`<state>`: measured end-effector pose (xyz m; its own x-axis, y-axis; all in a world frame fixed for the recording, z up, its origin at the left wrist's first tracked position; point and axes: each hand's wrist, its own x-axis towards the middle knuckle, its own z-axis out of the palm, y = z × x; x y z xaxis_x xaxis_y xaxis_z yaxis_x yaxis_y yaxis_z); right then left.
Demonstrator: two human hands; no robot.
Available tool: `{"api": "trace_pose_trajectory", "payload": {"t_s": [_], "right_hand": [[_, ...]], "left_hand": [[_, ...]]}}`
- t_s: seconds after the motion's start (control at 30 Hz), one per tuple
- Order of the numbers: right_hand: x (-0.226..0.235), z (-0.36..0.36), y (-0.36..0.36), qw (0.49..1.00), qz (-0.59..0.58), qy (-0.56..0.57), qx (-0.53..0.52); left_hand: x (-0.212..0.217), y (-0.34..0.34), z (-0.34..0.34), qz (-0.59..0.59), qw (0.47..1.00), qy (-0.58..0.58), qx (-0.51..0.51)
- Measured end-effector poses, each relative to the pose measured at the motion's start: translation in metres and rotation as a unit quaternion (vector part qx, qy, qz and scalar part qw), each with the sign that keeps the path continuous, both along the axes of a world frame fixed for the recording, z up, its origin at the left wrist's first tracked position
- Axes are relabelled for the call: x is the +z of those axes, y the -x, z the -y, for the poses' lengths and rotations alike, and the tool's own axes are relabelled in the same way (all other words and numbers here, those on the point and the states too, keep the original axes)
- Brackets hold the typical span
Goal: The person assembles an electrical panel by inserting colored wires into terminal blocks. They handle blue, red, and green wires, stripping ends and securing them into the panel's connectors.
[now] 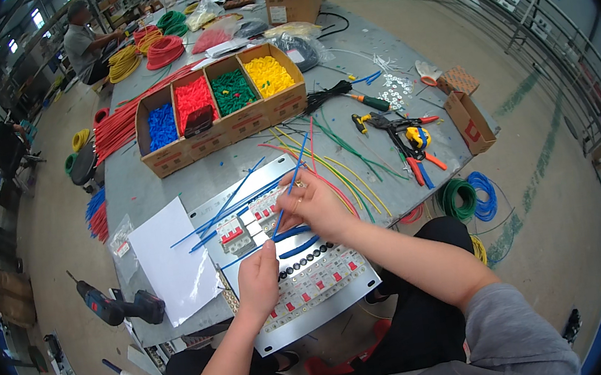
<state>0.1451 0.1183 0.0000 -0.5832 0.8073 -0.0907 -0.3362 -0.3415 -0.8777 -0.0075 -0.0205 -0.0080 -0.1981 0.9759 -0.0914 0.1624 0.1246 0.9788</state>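
Observation:
My right hand [320, 206] pinches a blue wire [300, 156] that slants over a metal mounting plate [360, 289]. The lower end of this wire meets my left hand [258, 280], whose fingers are closed around it. Under and beside my hands, circuit breakers with red switches [231, 232] sit on the plate's far half. Along its near edge runs a row of smaller breakers [320, 284]. Black round parts [302, 263] line up between the two groups. Several more blue wires [232, 208] lie across the plate's far left. My fingers hide part of the breakers.
A divided cardboard box [224, 133] holds blue, red, green and yellow caps. Pliers [403, 142], a screwdriver [367, 100] and loose wires [356, 153] lie rightward. White paper [175, 257] and a cordless drill [117, 304] are left. A co-worker [83, 45] sits far left.

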Motion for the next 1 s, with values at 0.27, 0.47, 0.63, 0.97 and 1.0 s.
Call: {"api": "trace_pose_trajectory", "payload": {"t_s": [0.27,0.47,0.63,0.97,1.0], "right_hand": [[-0.016,0.029,0.015,0.998,-0.057,-0.034,-0.012],[-0.016,0.03,0.012,0.995,-0.04,-0.076,-0.041],[-0.012,0.029,0.01,0.994,-0.026,-0.097,-0.045],[0.001,-0.015,-0.013,0.993,-0.069,-0.08,-0.048],[0.0,-0.015,-0.012,0.993,-0.067,-0.079,-0.05]], "left_hand": [[-0.01,0.003,-0.009,0.027,0.998,0.046,0.018],[0.001,-0.004,-0.009,-0.046,0.999,0.019,0.022],[0.003,-0.004,-0.008,-0.055,0.998,0.007,0.023],[-0.014,0.001,-0.001,-0.023,1.0,0.004,0.005],[-0.015,0.0,-0.001,-0.021,1.0,0.007,0.003]]}}
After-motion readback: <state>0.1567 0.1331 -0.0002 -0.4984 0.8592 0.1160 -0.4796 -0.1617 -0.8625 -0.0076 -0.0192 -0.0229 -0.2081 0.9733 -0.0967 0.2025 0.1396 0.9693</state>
